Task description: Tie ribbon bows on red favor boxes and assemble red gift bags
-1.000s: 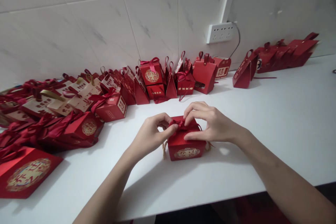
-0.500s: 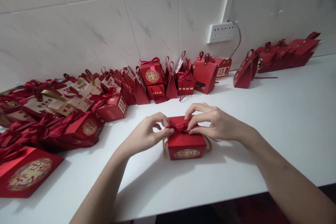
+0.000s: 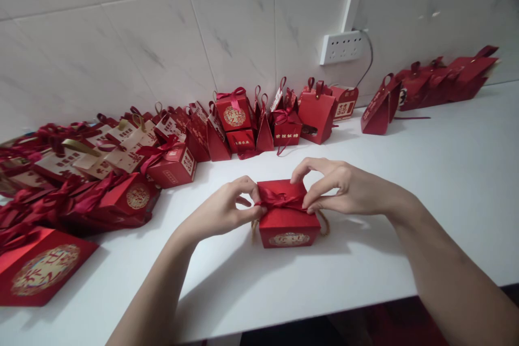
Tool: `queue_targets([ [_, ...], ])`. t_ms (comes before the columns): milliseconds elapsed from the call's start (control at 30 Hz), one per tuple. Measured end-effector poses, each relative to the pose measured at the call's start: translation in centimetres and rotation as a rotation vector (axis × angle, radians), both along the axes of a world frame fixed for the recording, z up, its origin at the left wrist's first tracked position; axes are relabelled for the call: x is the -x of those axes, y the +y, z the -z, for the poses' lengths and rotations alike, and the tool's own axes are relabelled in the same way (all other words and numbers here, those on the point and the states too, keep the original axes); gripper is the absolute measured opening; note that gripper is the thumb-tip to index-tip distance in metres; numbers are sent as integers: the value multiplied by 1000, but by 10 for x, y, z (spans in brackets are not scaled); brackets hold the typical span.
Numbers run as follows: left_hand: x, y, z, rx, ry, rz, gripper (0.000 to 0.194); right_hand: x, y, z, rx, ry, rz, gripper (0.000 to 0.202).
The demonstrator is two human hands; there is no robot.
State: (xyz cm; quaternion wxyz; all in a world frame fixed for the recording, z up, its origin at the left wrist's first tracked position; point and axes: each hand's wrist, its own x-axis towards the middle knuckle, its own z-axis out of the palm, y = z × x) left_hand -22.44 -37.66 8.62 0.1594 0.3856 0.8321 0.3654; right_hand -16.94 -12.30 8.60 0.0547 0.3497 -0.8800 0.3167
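A red gift box (image 3: 288, 221) with a gold round emblem on its front stands on the white table in front of me. Across its top lies a dark red ribbon (image 3: 283, 200), looped into a bow. At the left side of the box, my left hand (image 3: 231, 205) pinches one end of the bow between thumb and forefinger. On the other side my right hand (image 3: 344, 186) has the bow's right part between its fingertips. A twisted gold cord (image 3: 324, 224) pokes out beside the box, partly hidden.
Many red and cream gift boxes (image 3: 121, 146) crowd the left and back of the white table (image 3: 357, 275). More red boxes (image 3: 446, 84) line the wall at the right. A white power strip (image 3: 341, 47) with a cable is mounted on the tiled wall.
My right hand has moved a little to the right, drawing its part of the bow outward. The bow now spreads wider across the box top; my left hand has barely shifted.
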Motion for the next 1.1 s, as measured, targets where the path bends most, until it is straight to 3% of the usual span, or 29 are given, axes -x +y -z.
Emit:
queue_targets([
  [167,0,1,1,-8,-5,-9,14,-3,7,-8,-9,-126,-23,11],
  [267,-2,1,3,-26,15,-18,13,0,4,-6,94,-152,1,10],
  [367,-3,3,5,-29,-12,-20,11,7,-13,4,294,-75,182,23],
  [467,-5,6,6,-50,-70,-7,8,10,-34,16,314,-107,336,23],
  [600,-7,9,6,-59,-42,2,5,10,-46,21,263,-279,324,17],
  [767,-8,10,6,-104,-51,18,4,14,-41,19,424,-414,311,21],
  [933,-11,12,7,-123,-31,41,6,17,-40,21,454,-446,334,20],
  [1100,-13,18,11,-92,87,-35,29,16,-39,21,438,-437,325,19],
])
